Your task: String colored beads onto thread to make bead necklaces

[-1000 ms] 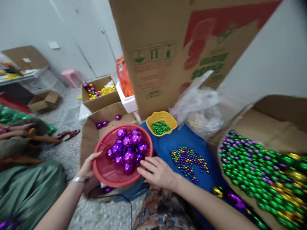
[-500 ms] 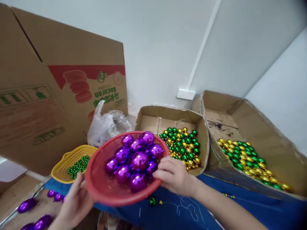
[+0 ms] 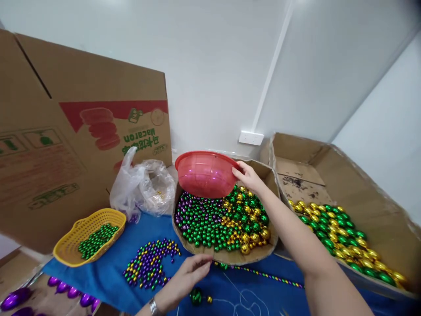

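My right hand (image 3: pixel 247 175) grips the rim of a red plastic basin (image 3: pixel 205 176), held in the air over the back of a cardboard box. The basin's outer side faces me and purple shows faintly through its wall; its inside is hidden. Below lie small green and purple beads (image 3: pixel 204 219), and larger green and gold balls (image 3: pixel 248 215) fill the box's right part. Near the front rim of that box (image 3: pixel 226 256), my left hand (image 3: pixel 190 276) is empty, fingers stretched out. Under it is a strand of small coloured beads (image 3: pixel 263 273) on the blue cloth (image 3: pixel 128 239).
At left stand a yellow basket (image 3: pixel 70 245) of green beads, a clear plastic bag (image 3: pixel 154 184) and a large carton (image 3: pixel 98 166). Loose mixed beads (image 3: pixel 151 263) lie on the cloth. Another cardboard box (image 3: pixel 305 171) with green and gold balls stands at right.
The basin has moved away from me, up over the box, and tipped so its outside faces me. My left hand has let go of it and moved right, to the box's front edge.
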`<state>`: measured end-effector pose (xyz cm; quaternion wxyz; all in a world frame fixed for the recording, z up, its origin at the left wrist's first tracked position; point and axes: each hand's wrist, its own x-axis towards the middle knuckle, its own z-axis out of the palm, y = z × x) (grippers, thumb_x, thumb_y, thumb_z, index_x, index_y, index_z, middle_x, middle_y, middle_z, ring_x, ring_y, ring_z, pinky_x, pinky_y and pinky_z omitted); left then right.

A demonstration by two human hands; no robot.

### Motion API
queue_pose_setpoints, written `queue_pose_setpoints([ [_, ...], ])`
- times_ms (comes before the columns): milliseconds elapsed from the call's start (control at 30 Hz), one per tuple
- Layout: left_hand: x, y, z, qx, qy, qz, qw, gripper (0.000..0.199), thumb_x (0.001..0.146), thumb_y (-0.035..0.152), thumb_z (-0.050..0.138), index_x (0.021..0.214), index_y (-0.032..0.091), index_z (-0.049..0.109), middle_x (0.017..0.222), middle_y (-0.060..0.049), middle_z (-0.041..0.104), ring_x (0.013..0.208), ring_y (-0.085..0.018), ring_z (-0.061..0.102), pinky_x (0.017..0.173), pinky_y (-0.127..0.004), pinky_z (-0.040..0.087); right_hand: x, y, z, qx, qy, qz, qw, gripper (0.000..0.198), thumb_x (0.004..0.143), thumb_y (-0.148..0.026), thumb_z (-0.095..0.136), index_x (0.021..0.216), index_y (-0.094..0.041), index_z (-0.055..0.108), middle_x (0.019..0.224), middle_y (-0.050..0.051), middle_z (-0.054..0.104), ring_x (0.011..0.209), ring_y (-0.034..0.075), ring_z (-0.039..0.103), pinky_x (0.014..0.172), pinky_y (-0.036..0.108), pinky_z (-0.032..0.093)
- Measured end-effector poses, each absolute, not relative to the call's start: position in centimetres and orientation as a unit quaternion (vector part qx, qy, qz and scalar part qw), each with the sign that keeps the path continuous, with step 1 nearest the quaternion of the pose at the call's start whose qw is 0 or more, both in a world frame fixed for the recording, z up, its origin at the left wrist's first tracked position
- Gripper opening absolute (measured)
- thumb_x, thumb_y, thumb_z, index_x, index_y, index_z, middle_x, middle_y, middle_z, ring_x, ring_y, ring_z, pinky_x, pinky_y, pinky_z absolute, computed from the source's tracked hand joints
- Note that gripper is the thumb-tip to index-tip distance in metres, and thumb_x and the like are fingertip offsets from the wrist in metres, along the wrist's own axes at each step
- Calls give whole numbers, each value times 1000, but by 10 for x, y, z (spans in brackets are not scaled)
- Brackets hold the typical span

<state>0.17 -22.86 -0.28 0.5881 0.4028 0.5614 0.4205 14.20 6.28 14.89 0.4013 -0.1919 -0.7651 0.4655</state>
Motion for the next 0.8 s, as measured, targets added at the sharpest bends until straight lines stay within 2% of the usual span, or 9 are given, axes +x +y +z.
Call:
queue_pose_setpoints([
  [167,5,-218,-14,453,554,418,560,54,81,57,60,122,22,62,125,-8,63,117,-27,54,103,-38,40,134,88,136,-207,-665,571,434,37,72,-52,73,92,-22,65,78,-3,61,60,9,51,48,18,40],
  [300,5,-216,-26,471,564,415,537,51,83,54,60,121,21,63,121,-8,65,113,-27,57,100,-38,42,134,99,131,-212,-618,605,455,43,69,-57,73,95,-24,64,72,-6,60,52,7,47,43,18,37],
  [433,6,-215,-31,473,563,422,530,48,83,53,60,120,22,64,120,-8,66,110,-26,58,98,-37,44,135,108,133,-208,-577,624,484,45,68,-58,74,97,-26,62,74,-7,62,55,8,50,44,19,37],
  [567,5,-213,-34,473,560,428,529,48,83,53,60,119,22,64,118,-7,66,108,-26,59,97,-38,45,136,118,138,-195,-504,651,533,42,66,-53,77,94,-26,63,80,-6,64,58,8,53,44,19,37],
  [800,8,-212,-33,463,565,434,527,50,81,54,61,118,21,64,118,-8,66,109,-26,58,98,-37,43,143,130,148,-177,-461,629,600,36,71,-51,73,94,-27,61,86,-5,65,63,8,54,43,17,35],
])
